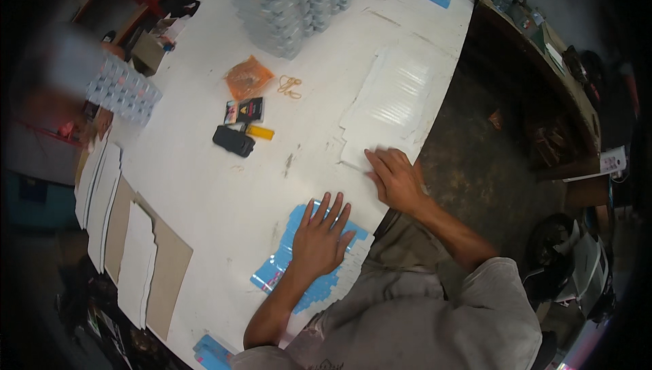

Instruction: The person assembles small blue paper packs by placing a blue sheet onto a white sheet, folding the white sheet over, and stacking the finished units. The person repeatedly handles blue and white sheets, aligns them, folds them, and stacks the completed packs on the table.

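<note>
1. on the worn white table (pixel 204 187), tall pale grey stacks of ridged pieces (pixel 272 10) stand toward the far edge; a flat orange plastic bag (pixel 249 78) lies mid-table.
2. the left hand (pixel 322 237), spread flat, hides part of the glossy blue card sheets (pixel 318 292) at the near edge.
3. the right hand (pixel 397 180), fingers bent, is at the near end of the glossy white sheets (pixel 394 91) along the right edge; whether it pinches them, i cannot tell.
4. beyond that edge: a dark, stained floor (pixel 468 139).

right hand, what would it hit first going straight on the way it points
The right hand would probably meet the rubber bands, past the flat white sheet beside it; depth is unclear.
</note>
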Available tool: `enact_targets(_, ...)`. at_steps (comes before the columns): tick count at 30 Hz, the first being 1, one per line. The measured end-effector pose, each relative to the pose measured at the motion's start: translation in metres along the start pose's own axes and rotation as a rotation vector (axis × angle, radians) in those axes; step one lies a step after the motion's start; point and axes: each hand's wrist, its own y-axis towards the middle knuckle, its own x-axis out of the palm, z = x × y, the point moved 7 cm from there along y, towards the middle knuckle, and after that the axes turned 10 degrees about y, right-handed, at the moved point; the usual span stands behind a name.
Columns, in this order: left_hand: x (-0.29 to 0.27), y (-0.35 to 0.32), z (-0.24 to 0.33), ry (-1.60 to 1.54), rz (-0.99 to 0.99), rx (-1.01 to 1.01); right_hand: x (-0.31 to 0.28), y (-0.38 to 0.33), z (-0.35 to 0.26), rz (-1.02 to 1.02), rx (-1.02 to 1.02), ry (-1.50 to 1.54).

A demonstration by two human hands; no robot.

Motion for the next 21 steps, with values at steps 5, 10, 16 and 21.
enact_targets(5,0.009,-0.022,-0.004,-0.040,0.034,-0.087,0.017,-0.014,-0.045,0.034,-0.026,0.165)
enact_targets(10,-0.004,-0.024,-0.001,0.038,0.110,-0.062,0.000,-0.013,-0.068,0.104,-0.163,-0.029)
enact_targets(16,0.009,-0.038,-0.005,-0.072,0.086,-0.118,0.031,-0.016,-0.043,-0.068,0.185,0.348)
enact_targets(21,-0.006,-0.040,0.001,0.008,0.149,-0.137,0.019,-0.006,-0.093,0.008,-0.067,-0.036)
